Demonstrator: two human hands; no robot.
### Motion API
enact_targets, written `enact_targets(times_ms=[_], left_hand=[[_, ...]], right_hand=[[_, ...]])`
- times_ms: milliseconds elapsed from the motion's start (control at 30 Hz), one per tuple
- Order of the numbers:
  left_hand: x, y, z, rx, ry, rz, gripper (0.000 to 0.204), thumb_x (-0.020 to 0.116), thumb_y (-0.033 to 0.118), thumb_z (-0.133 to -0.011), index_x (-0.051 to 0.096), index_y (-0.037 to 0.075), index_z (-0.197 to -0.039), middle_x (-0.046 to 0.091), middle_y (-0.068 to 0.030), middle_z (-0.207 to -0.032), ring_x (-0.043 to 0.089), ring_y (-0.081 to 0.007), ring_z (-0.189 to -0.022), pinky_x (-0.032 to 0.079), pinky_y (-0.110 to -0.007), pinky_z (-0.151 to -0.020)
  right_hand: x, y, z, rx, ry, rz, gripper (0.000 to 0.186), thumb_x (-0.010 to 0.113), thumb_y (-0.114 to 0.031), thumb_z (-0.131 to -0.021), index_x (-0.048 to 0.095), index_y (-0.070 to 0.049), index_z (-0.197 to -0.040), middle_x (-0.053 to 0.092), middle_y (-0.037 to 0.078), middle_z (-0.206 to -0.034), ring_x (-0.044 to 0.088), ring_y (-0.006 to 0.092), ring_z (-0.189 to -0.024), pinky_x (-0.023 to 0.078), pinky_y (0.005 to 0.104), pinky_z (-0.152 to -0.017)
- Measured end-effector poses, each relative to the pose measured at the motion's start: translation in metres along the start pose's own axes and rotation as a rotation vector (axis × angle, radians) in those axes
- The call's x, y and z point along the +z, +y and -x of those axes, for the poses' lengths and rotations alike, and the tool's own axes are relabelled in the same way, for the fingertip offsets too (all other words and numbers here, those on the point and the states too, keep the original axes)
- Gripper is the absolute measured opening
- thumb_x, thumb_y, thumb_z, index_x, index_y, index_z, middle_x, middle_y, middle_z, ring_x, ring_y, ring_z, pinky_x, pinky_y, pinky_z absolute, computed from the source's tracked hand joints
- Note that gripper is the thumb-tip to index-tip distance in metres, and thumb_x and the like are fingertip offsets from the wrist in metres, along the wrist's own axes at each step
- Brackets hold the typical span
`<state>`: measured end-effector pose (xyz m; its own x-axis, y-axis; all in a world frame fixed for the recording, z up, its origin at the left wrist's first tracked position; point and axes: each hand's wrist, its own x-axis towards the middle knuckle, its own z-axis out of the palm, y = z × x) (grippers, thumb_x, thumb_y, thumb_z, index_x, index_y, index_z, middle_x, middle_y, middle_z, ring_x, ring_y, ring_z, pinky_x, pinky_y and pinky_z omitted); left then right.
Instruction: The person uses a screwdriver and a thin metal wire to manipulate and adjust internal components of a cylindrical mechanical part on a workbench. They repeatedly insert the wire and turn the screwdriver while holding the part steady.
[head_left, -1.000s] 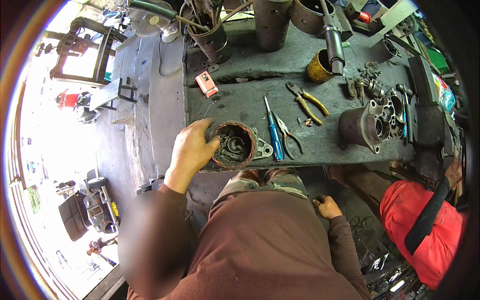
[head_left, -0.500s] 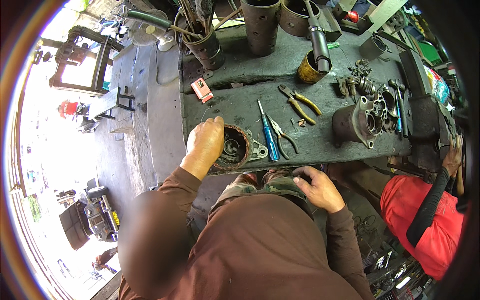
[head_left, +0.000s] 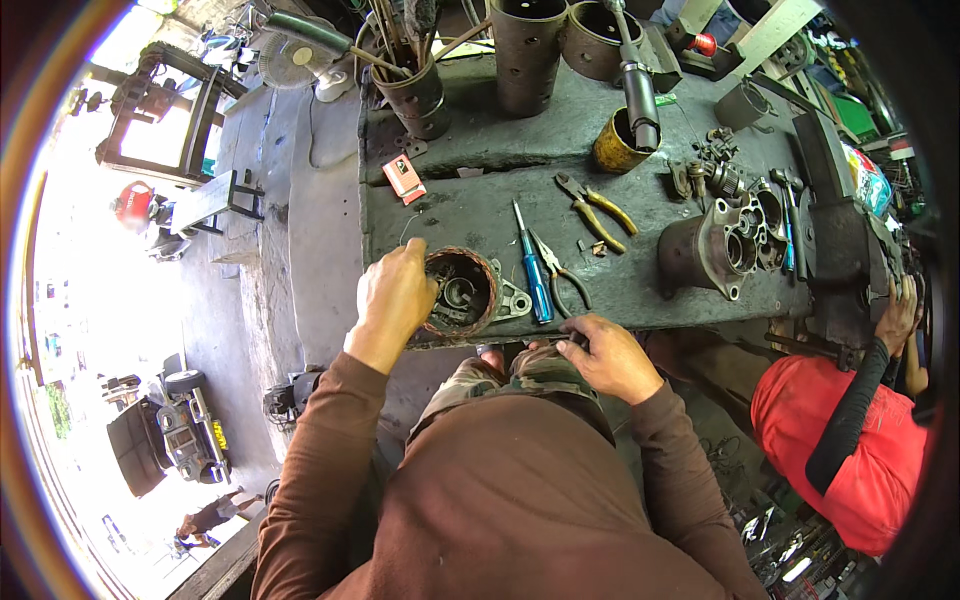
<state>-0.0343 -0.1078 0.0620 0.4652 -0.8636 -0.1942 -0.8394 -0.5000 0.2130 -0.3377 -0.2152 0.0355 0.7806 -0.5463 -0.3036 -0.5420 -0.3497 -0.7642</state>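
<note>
A round motor housing (head_left: 497,285) lies at the near bench edge, its open mouth lined with copper-coloured windings and a metal mounting lug at its right. My left hand (head_left: 393,295) is closed against its left rim. A thin wire stands beside the knuckles; the fingertips are hidden, so what they grip is unclear. My right hand (head_left: 612,358) is closed over the bench edge, with something small and dark between thumb and fingers. Just beyond it lie needle-nose pliers (head_left: 556,270) and a blue-handled screwdriver (head_left: 537,282). Yellow-handled cutters (head_left: 598,212) lie farther back.
A larger metal casing (head_left: 695,245) stands at the right, near hammers and loose parts. A yellow can (head_left: 618,150), dark metal cylinders (head_left: 525,60) and a red-white packet (head_left: 404,178) are farther back. A person in red (head_left: 830,440) works at the right.
My left hand has shifted left and down along the housing's rim. My right hand has come up from my lap to the bench edge and now pinches something dark.
</note>
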Motion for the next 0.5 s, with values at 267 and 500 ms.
enact_targets(times_ms=[267, 500], left_hand=[[0.007, 0.004, -0.03, 0.211, -0.13, -0.267, 0.021, 0.069, 0.008, -0.089, 0.063, -0.001, -0.107, 0.077, -0.0233, -0.087, 0.078, -0.0425, -0.086, 0.062, -0.05, -0.075], [0.007, 0.0, -0.034, 0.254, -0.157, -0.272, 0.035, 0.08, 0.014, -0.084, 0.057, -0.001, -0.105, 0.075, -0.0242, -0.085, 0.076, -0.0435, -0.082, 0.061, -0.052, -0.074]], right_hand=[[0.014, -0.033, -0.047, -0.198, 0.195, -0.096, 0.042, 0.07, -0.029, -0.101, 0.066, 0.002, -0.129, 0.068, 0.022, -0.114, 0.067, 0.0427, -0.107, 0.054, 0.0498, -0.093], [0.056, -0.049, -0.071, -0.201, 0.131, -0.219, 0.075, 0.077, -0.031, -0.097, 0.042, -0.006, -0.158, 0.046, 0.028, -0.143, 0.054, 0.0498, -0.13, 0.047, 0.0514, -0.111]])
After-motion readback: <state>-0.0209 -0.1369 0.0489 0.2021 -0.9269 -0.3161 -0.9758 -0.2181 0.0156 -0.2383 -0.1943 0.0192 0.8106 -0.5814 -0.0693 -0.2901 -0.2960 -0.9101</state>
